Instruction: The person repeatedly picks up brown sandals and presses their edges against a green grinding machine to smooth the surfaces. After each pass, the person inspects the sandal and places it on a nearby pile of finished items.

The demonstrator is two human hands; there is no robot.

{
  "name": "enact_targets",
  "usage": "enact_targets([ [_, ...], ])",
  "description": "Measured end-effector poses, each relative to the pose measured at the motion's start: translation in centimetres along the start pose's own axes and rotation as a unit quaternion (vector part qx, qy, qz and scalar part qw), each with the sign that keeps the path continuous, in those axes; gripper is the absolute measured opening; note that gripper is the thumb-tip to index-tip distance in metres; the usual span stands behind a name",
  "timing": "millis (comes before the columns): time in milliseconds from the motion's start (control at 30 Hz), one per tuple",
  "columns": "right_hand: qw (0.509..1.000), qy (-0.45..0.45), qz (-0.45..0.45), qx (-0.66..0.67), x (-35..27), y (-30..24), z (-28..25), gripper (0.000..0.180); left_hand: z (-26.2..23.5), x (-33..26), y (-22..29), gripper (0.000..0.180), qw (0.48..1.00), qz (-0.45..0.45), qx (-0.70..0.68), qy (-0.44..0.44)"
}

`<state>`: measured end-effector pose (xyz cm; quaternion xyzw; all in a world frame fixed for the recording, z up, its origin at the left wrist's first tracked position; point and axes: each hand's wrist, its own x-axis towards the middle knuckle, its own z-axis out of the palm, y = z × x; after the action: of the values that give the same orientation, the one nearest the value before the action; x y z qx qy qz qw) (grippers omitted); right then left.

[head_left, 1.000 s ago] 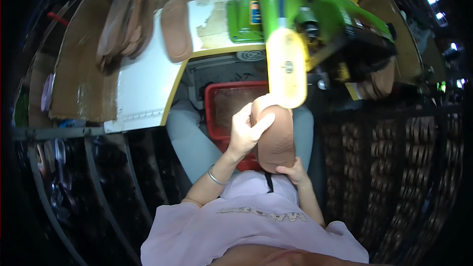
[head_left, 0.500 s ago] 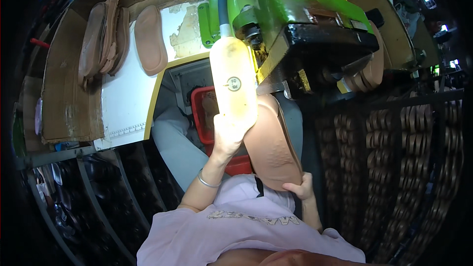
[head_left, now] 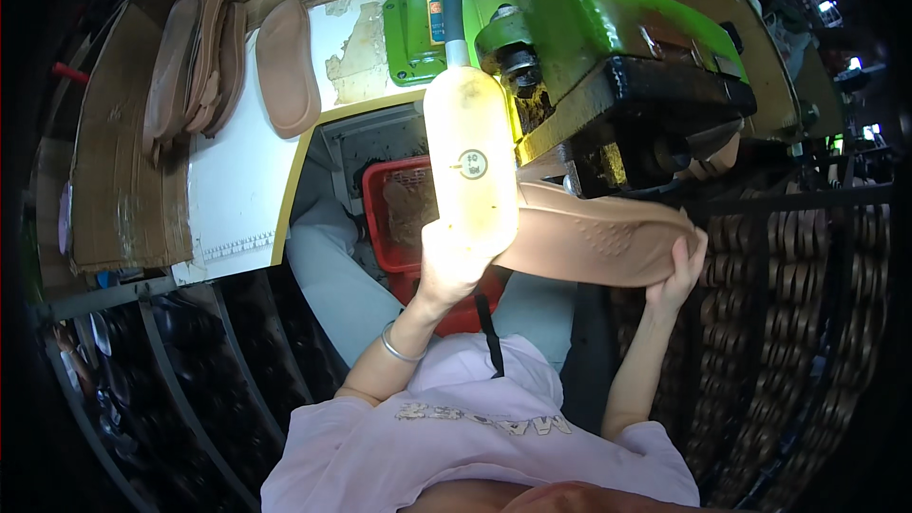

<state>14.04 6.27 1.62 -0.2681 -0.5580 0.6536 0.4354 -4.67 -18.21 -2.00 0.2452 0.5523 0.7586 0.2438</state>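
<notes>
A tan, bumpy-surfaced shoe sole (head_left: 598,239) lies crosswise below the green machine's black head (head_left: 646,114), its left end close to the machine's working part. My right hand (head_left: 676,275) is closed round the sole's right end, thumb on its upper face. At the other end, my left hand (head_left: 451,266) meets the sole beneath a lit, pale yellow lamp (head_left: 472,142). The lamp covers its fingers, but the sole has swung about this hand, so it appears to grip that end. Where the sole touches the machine is hidden too.
A single sole (head_left: 288,66) lies on the white tabletop (head_left: 237,190), left of the green machine (head_left: 570,0). Several more soles stand beside a cardboard wall (head_left: 114,152). A red basket (head_left: 375,228) is between my knees. Racks of soles (head_left: 798,323) line the right side.
My right hand has moved up and right, turning the sole from nearly upright to crosswise. In the picture, my left hand and the lamp sit slightly farther right; the view itself has shifted a little.
</notes>
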Motion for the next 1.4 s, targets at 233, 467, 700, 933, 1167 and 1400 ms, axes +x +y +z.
enact_targets([
  [233,0.995,-0.080,0.041,0.050,6.8,1.0,4.4,0.026,0.1,-0.3,2.0,0.032,0.992,0.037,-0.006,0.123],
  [467,0.974,-0.124,0.116,0.151,6.8,4.6,6.3,0.039,-3.4,-2.0,4.9,0.030,0.994,-0.013,0.013,0.110],
  [700,0.970,-0.152,0.126,0.141,2.6,6.0,9.4,0.032,-7.8,-5.2,5.0,0.031,0.982,-0.039,0.015,0.183],
  [933,0.951,-0.243,0.132,0.135,-1.2,6.0,13.4,0.043,-10.6,-10.7,4.8,0.041,0.961,-0.107,-0.046,0.252],
  [1167,0.935,-0.344,0.063,0.058,-1.3,5.1,16.7,0.051,-11.9,-14.2,2.4,0.053,0.952,-0.280,-0.109,0.060],
  [1400,0.945,-0.319,0.073,-0.026,-1.3,2.8,17.1,0.047,-2.1,-2.5,3.0,0.053,0.994,-0.075,0.063,-0.048],
])
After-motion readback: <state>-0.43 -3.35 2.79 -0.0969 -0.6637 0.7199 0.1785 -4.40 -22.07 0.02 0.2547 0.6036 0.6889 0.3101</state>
